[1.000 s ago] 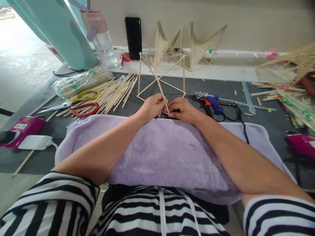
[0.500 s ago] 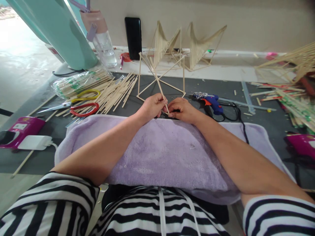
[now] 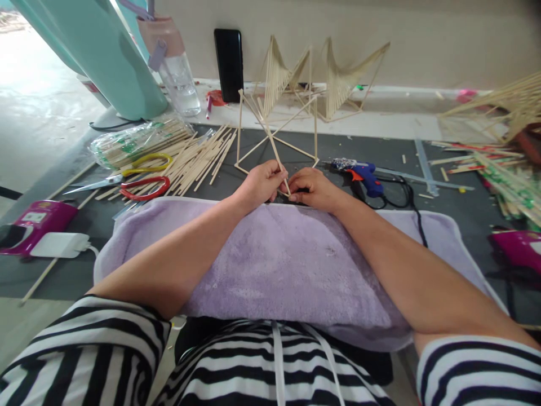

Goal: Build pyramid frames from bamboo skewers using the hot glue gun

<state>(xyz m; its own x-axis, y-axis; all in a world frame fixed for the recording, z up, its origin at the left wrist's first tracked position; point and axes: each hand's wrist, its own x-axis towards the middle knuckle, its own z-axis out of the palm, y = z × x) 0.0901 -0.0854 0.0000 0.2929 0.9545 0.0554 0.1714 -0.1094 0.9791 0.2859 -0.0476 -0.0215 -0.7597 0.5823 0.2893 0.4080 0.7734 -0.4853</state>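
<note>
My left hand is closed on a thin wooden stick that slants up and away from me. The stick's near end comes down between my two hands. My right hand has its fingers bent and pinched at that near end, by the front corner of a wooden stick frame. Its uprights and crossed sticks stand just beyond my hands; the front joint is partly hidden by my fingers. Both wrists are beside the edge of a purple cloth.
Loose sticks and scissors lie to the left. A blue glue gun with a cord lies right. Behind are a phone, a water bottle and two finished-looking stick models. A magenta power strip sits far left.
</note>
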